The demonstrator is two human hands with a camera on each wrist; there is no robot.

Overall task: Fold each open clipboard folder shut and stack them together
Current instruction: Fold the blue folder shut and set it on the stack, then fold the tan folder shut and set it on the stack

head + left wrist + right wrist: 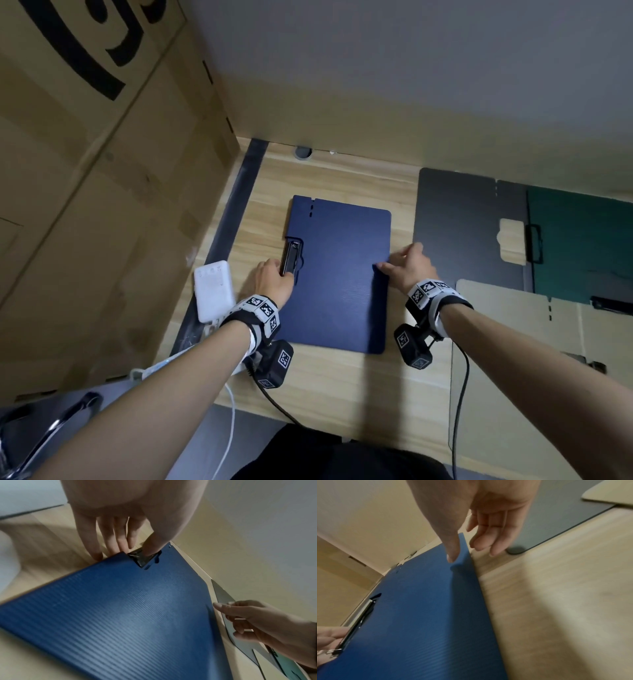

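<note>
A blue clipboard folder (339,274) lies folded shut in the middle of the wooden table (342,394), its black metal clip (291,257) showing through a notch on the left edge. My left hand (272,279) sits at that edge. Its thumb presses on the clip (139,559) and its straight fingers (111,545) reach down beside the folder (120,615). My right hand (406,267) is at the right edge. There the thumb (452,553) presses the cover (419,615) down, while the other fingers hang loose over the table.
At the right lie open folders: a dark grey one (459,226), a green one (582,246) and a beige one (513,325) nearer me. A white power bank (214,291) lies left of my left hand. A big cardboard box (102,205) walls the left side.
</note>
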